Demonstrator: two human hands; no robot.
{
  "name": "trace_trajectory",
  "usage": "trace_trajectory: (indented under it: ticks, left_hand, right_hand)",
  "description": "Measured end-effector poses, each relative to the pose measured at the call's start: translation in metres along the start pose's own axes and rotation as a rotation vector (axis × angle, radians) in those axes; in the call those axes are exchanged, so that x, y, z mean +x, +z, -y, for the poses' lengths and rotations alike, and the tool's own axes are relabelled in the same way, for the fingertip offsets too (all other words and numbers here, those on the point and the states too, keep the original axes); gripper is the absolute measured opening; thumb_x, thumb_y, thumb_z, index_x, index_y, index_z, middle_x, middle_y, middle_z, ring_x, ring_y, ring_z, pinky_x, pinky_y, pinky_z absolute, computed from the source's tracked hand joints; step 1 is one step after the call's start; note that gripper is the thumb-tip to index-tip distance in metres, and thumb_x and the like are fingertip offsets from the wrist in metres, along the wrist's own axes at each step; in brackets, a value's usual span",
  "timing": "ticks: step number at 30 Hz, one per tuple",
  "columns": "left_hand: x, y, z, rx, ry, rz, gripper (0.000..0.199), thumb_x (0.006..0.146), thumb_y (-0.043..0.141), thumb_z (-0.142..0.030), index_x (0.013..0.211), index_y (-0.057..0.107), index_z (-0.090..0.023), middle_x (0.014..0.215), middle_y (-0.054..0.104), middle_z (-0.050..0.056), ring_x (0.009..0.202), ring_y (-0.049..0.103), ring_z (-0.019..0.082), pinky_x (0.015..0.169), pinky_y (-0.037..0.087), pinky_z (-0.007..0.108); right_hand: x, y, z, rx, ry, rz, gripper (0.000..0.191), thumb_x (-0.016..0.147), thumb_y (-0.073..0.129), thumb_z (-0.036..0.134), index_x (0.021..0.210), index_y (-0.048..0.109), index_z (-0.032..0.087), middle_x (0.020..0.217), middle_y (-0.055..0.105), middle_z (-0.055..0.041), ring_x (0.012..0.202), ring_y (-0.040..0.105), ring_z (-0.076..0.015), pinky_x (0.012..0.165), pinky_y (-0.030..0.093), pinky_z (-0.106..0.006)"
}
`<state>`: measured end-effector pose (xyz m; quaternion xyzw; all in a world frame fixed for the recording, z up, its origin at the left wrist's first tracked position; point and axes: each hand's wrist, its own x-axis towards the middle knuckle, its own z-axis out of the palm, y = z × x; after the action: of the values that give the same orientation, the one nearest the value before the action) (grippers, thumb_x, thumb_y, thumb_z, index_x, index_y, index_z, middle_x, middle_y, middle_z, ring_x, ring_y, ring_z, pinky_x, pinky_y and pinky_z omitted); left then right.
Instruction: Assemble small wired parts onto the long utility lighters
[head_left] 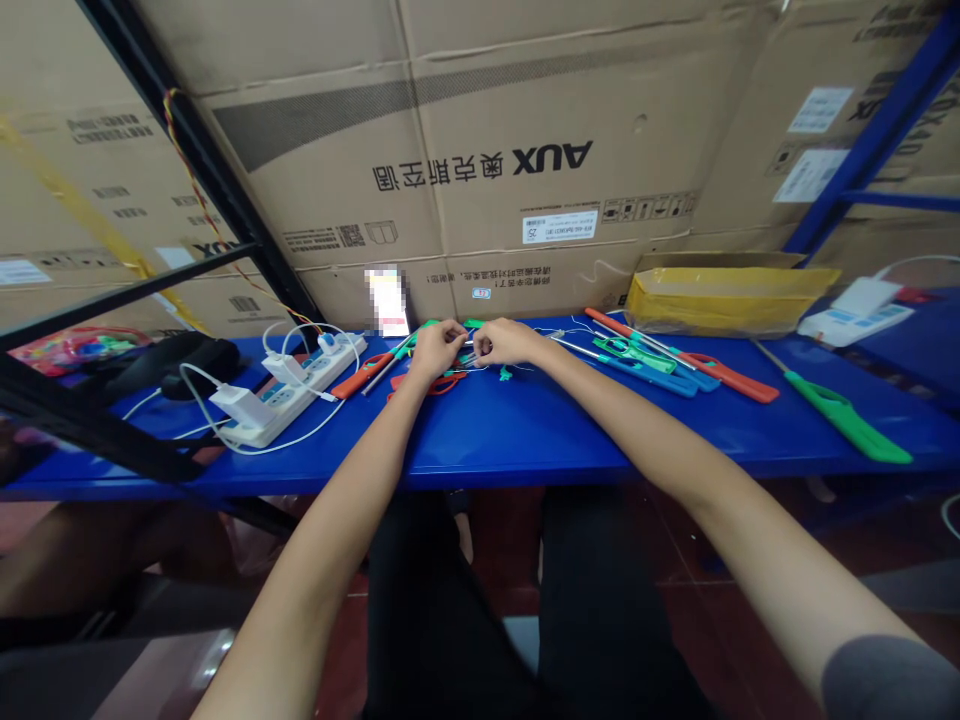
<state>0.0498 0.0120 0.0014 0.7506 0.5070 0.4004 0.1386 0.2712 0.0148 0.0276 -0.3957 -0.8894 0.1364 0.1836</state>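
Observation:
My left hand [441,348] and my right hand [501,342] are close together near the back of the blue table. Both have bent, closed fingers around small parts too tiny to name, with thin wires and metal bits about them. Under my left wrist lies a red plastic piece [448,384]. An orange long-necked lighter [363,374] rests left of that hand. Right of my right hand are several more lighters: a blue one [660,376], an orange one [731,377] and loose green casing parts [634,354]. A small green piece [506,373] sits just below my right fingers.
A lit phone [389,303] leans against the large cardboard wall [480,110] behind. On the left stands a white power strip [300,390] with plugs and cables. A yellow-taped box [724,300] and a separate green lighter [847,415] are on the right. Black shelf posts rise at left.

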Motion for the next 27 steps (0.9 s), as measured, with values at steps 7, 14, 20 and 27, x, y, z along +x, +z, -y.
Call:
trace_trajectory:
  ticks: [7,14,20,27]
  left_hand:
    - [-0.001,0.0,-0.001,0.017,0.014,0.014,0.006,0.095,0.077,-0.022,0.091,0.082,-0.023,0.097,0.088,0.006,0.09,0.08,0.026,0.087,0.06,0.035]
    - [-0.003,-0.002,-0.002,0.001,0.028,-0.011,0.007,0.094,0.08,-0.027,0.088,0.082,-0.024,0.094,0.088,0.007,0.087,0.079,0.027,0.084,0.062,0.035]
    - [-0.007,-0.005,-0.008,-0.045,0.04,-0.026,0.013,0.098,0.076,-0.028,0.102,0.087,-0.023,0.103,0.089,0.008,0.095,0.08,0.027,0.095,0.063,0.038]
    - [-0.01,-0.007,-0.012,-0.096,0.051,-0.021,0.017,0.099,0.076,-0.036,0.095,0.084,-0.022,0.097,0.087,0.007,0.09,0.079,0.025,0.086,0.063,0.035]
  right_hand:
    - [0.0,-0.003,-0.018,0.606,0.061,-0.165,0.028,0.082,0.094,0.039,0.091,0.074,0.021,0.1,0.083,-0.0057,0.092,0.074,-0.0215,0.084,0.058,-0.034]
    - [0.005,-0.003,-0.027,0.751,0.17,-0.398,0.026,0.096,0.082,0.036,0.095,0.058,0.026,0.113,0.088,-0.011,0.086,0.073,-0.0202,0.074,0.057,-0.033]
    - [-0.003,-0.004,-0.031,0.312,0.047,-0.33,0.008,0.099,0.082,0.03,0.096,0.081,0.022,0.102,0.088,-0.0075,0.097,0.08,-0.0245,0.092,0.059,-0.035]
    - [-0.005,-0.002,-0.036,0.306,-0.008,-0.287,0.011,0.101,0.079,0.023,0.106,0.089,0.023,0.114,0.091,-0.008,0.107,0.082,-0.025,0.103,0.06,-0.037]
